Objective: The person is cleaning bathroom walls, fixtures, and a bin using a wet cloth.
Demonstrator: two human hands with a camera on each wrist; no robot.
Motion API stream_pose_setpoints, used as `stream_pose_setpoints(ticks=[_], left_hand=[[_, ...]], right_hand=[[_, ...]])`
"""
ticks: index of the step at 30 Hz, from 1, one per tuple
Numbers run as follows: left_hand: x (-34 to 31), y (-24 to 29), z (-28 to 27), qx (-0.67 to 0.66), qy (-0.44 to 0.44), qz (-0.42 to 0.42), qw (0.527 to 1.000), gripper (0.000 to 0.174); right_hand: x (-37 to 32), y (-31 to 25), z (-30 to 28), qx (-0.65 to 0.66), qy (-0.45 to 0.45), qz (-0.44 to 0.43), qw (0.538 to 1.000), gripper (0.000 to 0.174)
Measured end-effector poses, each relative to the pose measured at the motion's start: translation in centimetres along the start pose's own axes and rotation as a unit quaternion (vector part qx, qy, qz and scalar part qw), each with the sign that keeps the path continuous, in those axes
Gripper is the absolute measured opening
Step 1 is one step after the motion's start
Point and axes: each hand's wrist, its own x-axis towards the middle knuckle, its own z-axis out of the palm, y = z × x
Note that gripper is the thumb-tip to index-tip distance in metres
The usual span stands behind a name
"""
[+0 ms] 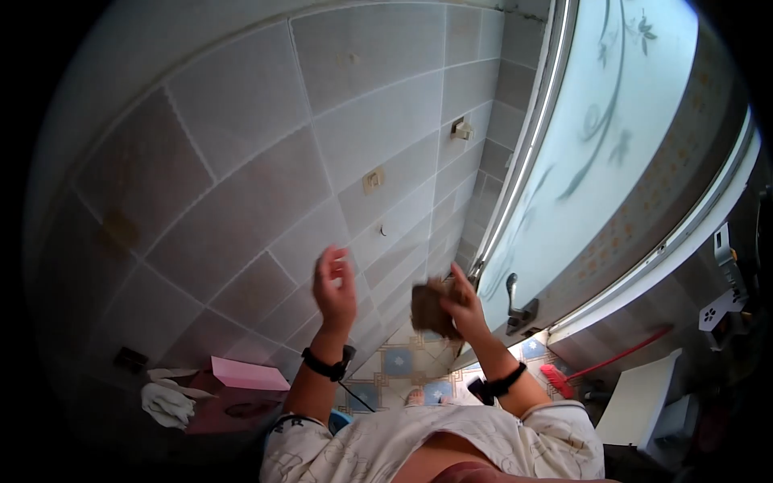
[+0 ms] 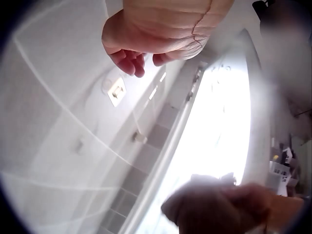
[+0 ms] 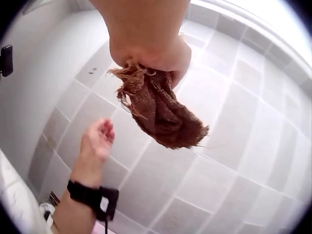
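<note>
A brown, frayed cloth (image 1: pixel 433 309) hangs bunched from my right hand (image 1: pixel 467 309), whose fingers grip it beside the door. In the right wrist view the cloth (image 3: pixel 163 114) droops in folds below the palm, its edges ragged. My left hand (image 1: pixel 334 290) is raised in front of the tiled wall with nothing in it, its fingers loosely bent. The left wrist view shows the same left hand (image 2: pixel 151 34) near a wall switch (image 2: pixel 116 91), apart from it. Both hands are held apart from each other.
A frosted glass door (image 1: pixel 612 105) with a metal handle (image 1: pixel 515 298) stands at the right. The grey tiled wall (image 1: pixel 241 169) carries switches and a small hook (image 1: pixel 382 231). A pink box (image 1: pixel 241 394) and white cloth (image 1: pixel 167 405) lie lower left; a red broom (image 1: pixel 557 380) lies lower right.
</note>
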Motion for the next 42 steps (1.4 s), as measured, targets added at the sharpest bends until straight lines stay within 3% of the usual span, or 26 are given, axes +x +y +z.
stream_pose_setpoints(ticks=[1, 5, 6, 8, 10, 12, 14, 18, 19, 20, 22, 23, 24, 26, 28, 30, 31, 32, 34, 35, 36, 38, 39, 41, 42], left_hand=[[0.3, -0.9, -1.3, 0.002, 0.028, 0.004, 1.000, 0.032], [0.0, -2.8, -5.7, -0.023, 0.097, 0.016, 0.995, 0.038], [0.0, -2.7, -6.4, -0.019, 0.097, 0.019, 0.995, 0.038], [0.3, -2.1, -7.7, -0.015, 0.170, 0.035, 0.985, 0.037], [0.7, -2.5, -8.8, 0.020, 0.195, 0.044, 0.980, 0.037], [1.3, -2.8, -9.7, 0.052, 0.221, 0.063, 0.972, 0.037], [2.2, -3.0, -10.0, 0.074, 0.260, 0.069, 0.960, 0.036], [4.0, -3.6, -9.6, 0.181, 0.273, 0.104, 0.939, 0.035], [4.7, -4.6, -9.5, 0.222, 0.287, 0.182, 0.914, 0.034], [4.8, -5.5, -9.2, 0.212, 0.272, 0.182, 0.921, 0.034], [4.3, -7.0, -9.3, 0.294, 0.295, 0.178, 0.891, 0.033], [4.3, -7.7, -9.2, 0.344, 0.311, 0.175, 0.868, 0.033], [4.4, -8.0, -9.2, 0.338, 0.303, 0.172, 0.874, 0.033], [4.4, -8.1, -9.2, 0.334, 0.314, 0.222, 0.861, 0.033], [4.6, -8.4, -9.1, 0.344, 0.314, 0.232, 0.854, 0.034], [4.4, -8.6, -9.1, 0.347, 0.310, 0.225, 0.856, 0.035], [4.4, -8.5, -9.3, 0.350, 0.304, 0.221, 0.858, 0.035], [4.5, -8.4, -9.4, 0.350, 0.300, 0.220, 0.860, 0.035], [5.0, -7.7, -9.1, 0.379, 0.302, 0.274, 0.831, 0.033], [5.0, -7.8, -8.9, 0.376, 0.302, 0.270, 0.833, 0.033], [4.9, -7.7, -8.9, 0.369, 0.308, 0.261, 0.837, 0.032], [4.9, -7.2, -8.9, 0.362, 0.312, 0.252, 0.842, 0.032], [5.2, -6.9, -8.7, 0.360, 0.317, 0.278, 0.832, 0.031], [5.1, -7.2, -8.8, 0.353, 0.327, 0.304, 0.822, 0.031], [4.7, -7.7, -9.0, 0.346, 0.323, 0.282, 0.835, 0.031]], right_hand=[[2.4, -1.9, 2.4, 0.115, 0.027, -0.021, 0.993, 0.067], [12.0, -6.7, 8.7, 0.272, 0.094, -0.187, 0.939, 0.052], [14.5, -6.7, 9.7, 0.250, 0.107, -0.252, 0.929, 0.042], [17.9, -6.3, 11.3, 0.007, 0.176, -0.378, 0.909, 0.038], [19.3, -4.9, 12.6, -0.228, 0.227, -0.428, 0.845, 0.038], [18.9, -4.6, 13.0, -0.199, 0.193, -0.475, 0.835, 0.052], [18.7, -3.8, 13.4, -0.286, 0.189, -0.479, 0.808, 0.061], [23.3, -2.8, 12.0, -0.285, 0.240, -0.503, 0.780, 0.068], [23.9, -2.9, 11.9, -0.224, 0.218, -0.533, 0.787, 0.062], [23.7, -3.5, 11.5, -0.255, 0.252, -0.530, 0.768, 0.056], [24.3, -4.7, 9.9, -0.281, 0.263, -0.541, 0.748, 0.053], [25.9, -4.2, 8.1, -0.287, 0.290, -0.486, 0.773, 0.053], [27.9, -4.2, 5.7, -0.292, 0.316, -0.434, 0.791, 0.052], [30.1, -6.6, 0.9, -0.381, 0.389, -0.419, 0.726, 0.051], [31.7, -9.7, -2.5, -0.446, 0.432, -0.441, 0.648, 0.035], [31.7, -13.9, -3.7, -0.504, 0.405, -0.343, 0.681, 0.018], [33.3, -13.4, -5.0, -0.556, 0.391, -0.265, 0.684, 0.012], [33.2, -13.5, -5.1, -0.558, 0.391, -0.261, 0.684, 0.012], [33.3, -14.4, -5.4, -0.609, 0.165, -0.127, 0.765, 0.017], [35.0, -12.4, -6.8, -0.654, 0.167, -0.161, 0.721, 0.014], [35.3, -11.8, -7.2, -0.656, 0.165, -0.157, 0.720, 0.014], [35.3, -11.1, -7.8, -0.639, 0.145, -0.380, 0.653, 0.008], [34.3, -11.7, -7.1, -0.640, 0.144, -0.379, 0.653, 0.008], [31.4, -12.5, -5.1, -0.719, 0.003, -0.283, 0.635, 0.010], [29.9, -11.9, -4.0, -0.697, -0.082, -0.210, 0.681, 0.014]])
